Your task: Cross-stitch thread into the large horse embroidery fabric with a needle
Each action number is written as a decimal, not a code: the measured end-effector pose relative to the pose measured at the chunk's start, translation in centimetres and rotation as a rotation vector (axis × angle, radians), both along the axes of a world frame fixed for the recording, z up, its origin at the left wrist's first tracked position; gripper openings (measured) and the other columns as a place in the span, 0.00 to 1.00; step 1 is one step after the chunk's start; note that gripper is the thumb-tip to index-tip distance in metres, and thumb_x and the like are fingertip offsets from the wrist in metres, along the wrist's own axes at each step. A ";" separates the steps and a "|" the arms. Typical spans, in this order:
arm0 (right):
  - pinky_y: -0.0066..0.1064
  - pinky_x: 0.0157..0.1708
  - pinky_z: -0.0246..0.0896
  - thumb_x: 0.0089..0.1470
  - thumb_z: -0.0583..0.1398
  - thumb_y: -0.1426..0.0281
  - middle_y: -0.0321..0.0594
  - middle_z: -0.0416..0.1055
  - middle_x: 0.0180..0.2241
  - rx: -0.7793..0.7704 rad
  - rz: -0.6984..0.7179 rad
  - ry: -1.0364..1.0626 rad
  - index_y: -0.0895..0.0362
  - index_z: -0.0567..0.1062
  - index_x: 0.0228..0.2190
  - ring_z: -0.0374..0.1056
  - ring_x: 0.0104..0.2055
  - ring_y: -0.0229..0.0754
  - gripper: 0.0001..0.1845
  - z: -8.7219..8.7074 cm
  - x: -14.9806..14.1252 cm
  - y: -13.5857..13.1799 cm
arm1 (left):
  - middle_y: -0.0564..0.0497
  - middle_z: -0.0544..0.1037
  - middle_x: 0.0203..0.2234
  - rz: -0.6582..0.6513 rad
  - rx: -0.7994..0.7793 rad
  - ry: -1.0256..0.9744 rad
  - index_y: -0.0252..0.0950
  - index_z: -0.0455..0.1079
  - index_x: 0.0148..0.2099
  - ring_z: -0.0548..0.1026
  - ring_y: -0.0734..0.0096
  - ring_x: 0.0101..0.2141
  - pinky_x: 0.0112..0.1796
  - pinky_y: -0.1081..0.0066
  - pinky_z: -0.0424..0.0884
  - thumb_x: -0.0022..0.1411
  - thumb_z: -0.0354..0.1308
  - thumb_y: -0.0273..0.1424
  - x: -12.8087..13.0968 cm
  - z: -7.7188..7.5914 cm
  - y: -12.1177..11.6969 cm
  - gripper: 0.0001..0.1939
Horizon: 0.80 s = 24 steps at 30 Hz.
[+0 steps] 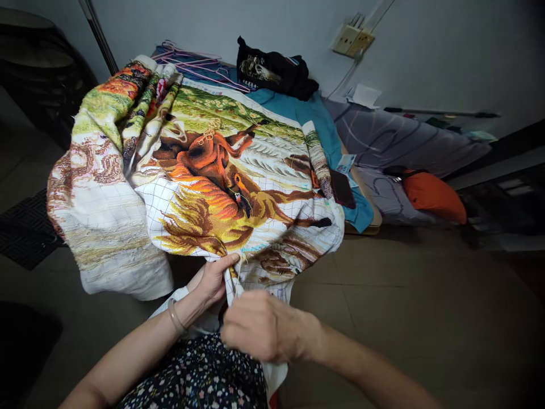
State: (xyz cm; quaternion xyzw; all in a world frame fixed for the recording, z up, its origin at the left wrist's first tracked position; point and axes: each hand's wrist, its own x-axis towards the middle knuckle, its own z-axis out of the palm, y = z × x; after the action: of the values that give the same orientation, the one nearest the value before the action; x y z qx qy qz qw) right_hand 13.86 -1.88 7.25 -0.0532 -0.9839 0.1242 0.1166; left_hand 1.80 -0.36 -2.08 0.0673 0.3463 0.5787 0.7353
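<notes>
A large cross-stitch canvas (204, 204) with stitched brown and orange horses spreads across my lap and the low table. My left hand (215, 278) grips its near edge, thumb on top and fingers beneath the folded cloth. Just right of it, my right hand (266, 326) is closed in a fist, slightly blurred. Pale thread (239, 272) runs from the canvas by my left thumb toward the right fist. Whatever the right fingers pinch is hidden by the back of the hand. Loose yellowish thread (210, 132) lies on the stitched horse farther up.
Behind the canvas lie pink hangers (200, 61) and a black bag (276, 71) on blue cloth (317, 116). A dark phone (343, 189) rests at the table's right side. An orange cushion-like object (434, 196) is farther right. A wall socket (353, 41) is above.
</notes>
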 end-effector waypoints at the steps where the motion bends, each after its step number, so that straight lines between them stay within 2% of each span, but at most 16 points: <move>1: 0.29 0.27 0.53 0.60 0.52 0.73 0.34 0.68 0.25 -0.125 0.095 -0.023 0.57 0.69 0.29 0.61 0.27 0.35 0.10 0.4 -0.1 -0.9 | 0.49 0.80 0.29 0.011 -0.006 0.001 0.34 0.74 0.36 0.77 0.62 0.34 0.38 0.65 0.71 0.42 0.68 0.28 0.1 0.0 0.0 0.15; 4: 0.25 0.30 0.57 0.61 0.54 0.71 0.32 0.70 0.24 -0.382 0.250 -0.086 0.56 0.69 0.30 0.63 0.28 0.33 0.08 1.2 -0.1 -2.7 | 0.48 0.80 0.30 0.033 -0.035 0.021 0.34 0.74 0.40 0.77 0.60 0.36 0.40 0.64 0.71 0.40 0.69 0.28 0.2 0.0 0.1 0.20; 6: 0.24 0.30 0.58 0.62 0.53 0.70 0.31 0.71 0.25 -0.488 0.222 -0.082 0.56 0.68 0.31 0.65 0.28 0.32 0.08 1.5 0.1 -2.6 | 0.48 0.80 0.29 0.028 -0.036 0.028 0.34 0.74 0.40 0.78 0.59 0.36 0.40 0.63 0.71 0.40 0.69 0.29 0.2 0.0 0.1 0.21; 8: 0.24 0.28 0.57 0.63 0.52 0.69 0.32 0.71 0.25 -0.533 0.039 -0.063 0.57 0.68 0.33 0.65 0.26 0.32 0.07 1.4 0.6 -1.5 | 0.48 0.80 0.29 0.025 -0.030 0.031 0.34 0.74 0.40 0.78 0.59 0.36 0.40 0.63 0.71 0.41 0.69 0.29 0.2 0.1 0.1 0.21; 10: 0.24 0.26 0.56 0.63 0.51 0.70 0.34 0.71 0.24 -0.459 -0.311 -0.051 0.58 0.68 0.34 0.65 0.24 0.34 0.08 1.1 1.1 0.2 | 0.49 0.80 0.28 0.036 -0.025 0.036 0.33 0.74 0.40 0.78 0.60 0.35 0.39 0.63 0.71 0.41 0.69 0.29 0.2 0.3 0.1 0.20; 12: 0.25 0.27 0.57 0.62 0.51 0.73 0.37 0.73 0.27 -0.350 -0.628 -0.026 0.59 0.70 0.36 0.68 0.26 0.36 0.09 0.5 1.5 1.9 | 0.50 0.80 0.26 0.046 -0.022 0.037 0.33 0.74 0.40 0.77 0.62 0.33 0.38 0.65 0.71 0.40 0.69 0.28 0.2 0.3 0.1 0.20; 14: 0.26 0.32 0.60 0.60 0.52 0.75 0.40 0.75 0.31 -0.302 -0.761 0.018 0.58 0.72 0.37 0.71 0.32 0.38 0.10 -0.3 1.9 3.3 | 0.51 0.80 0.25 0.049 -0.015 0.036 0.32 0.74 0.40 0.77 0.63 0.31 0.37 0.65 0.71 0.40 0.69 0.28 0.3 0.3 0.2 0.21; 17: 0.27 0.37 0.63 0.58 0.54 0.76 0.41 0.77 0.36 -0.300 -0.760 0.049 0.57 0.76 0.38 0.73 0.36 0.39 0.11 -1.4 2.2 4.3 | 0.50 0.80 0.28 0.057 0.015 0.036 0.32 0.73 0.43 0.78 0.63 0.32 0.40 0.64 0.70 0.41 0.69 0.28 0.3 0.2 0.2 0.22; 24: 0.25 0.35 0.62 0.57 0.57 0.75 0.41 0.79 0.33 -0.269 -0.813 -0.031 0.58 0.78 0.37 0.74 0.33 0.40 0.10 -2.0 2.0 4.4 | 0.48 0.81 0.32 0.052 0.033 0.033 0.33 0.72 0.46 0.78 0.60 0.36 0.44 0.61 0.70 0.43 0.69 0.28 0.4 -0.2 0.2 0.25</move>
State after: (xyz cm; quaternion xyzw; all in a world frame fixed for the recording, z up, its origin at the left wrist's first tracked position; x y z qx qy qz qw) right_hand 15.85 2.49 5.25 -0.4532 -0.8596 0.1945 0.1332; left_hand 2.18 -0.11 -2.25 0.0800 0.3504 0.6019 0.7131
